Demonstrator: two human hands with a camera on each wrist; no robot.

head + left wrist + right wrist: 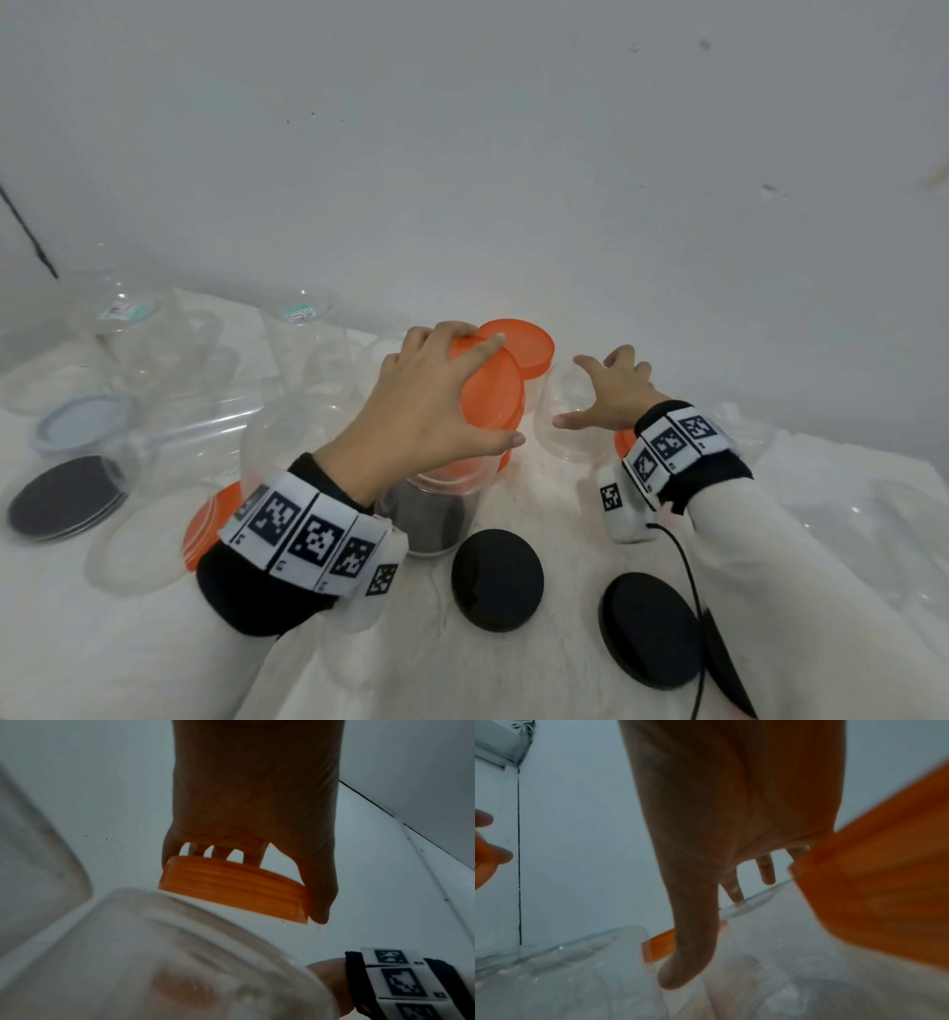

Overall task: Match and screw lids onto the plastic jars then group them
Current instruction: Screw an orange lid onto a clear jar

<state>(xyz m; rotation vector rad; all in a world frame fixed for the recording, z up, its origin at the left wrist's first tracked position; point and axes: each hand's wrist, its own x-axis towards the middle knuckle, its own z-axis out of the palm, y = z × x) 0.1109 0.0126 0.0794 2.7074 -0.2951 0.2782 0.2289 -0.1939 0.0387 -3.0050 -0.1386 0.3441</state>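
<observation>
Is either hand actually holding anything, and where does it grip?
The left hand grips an orange lid by its rim. The right hand, fingers spread, holds nothing.

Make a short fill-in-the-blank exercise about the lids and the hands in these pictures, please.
1. The left hand grips a lid of ____ colour.
2. The right hand is ____ and grips nothing.
3. The two loose lids nearest the person are ____.

Missing words: orange; open; black
</observation>
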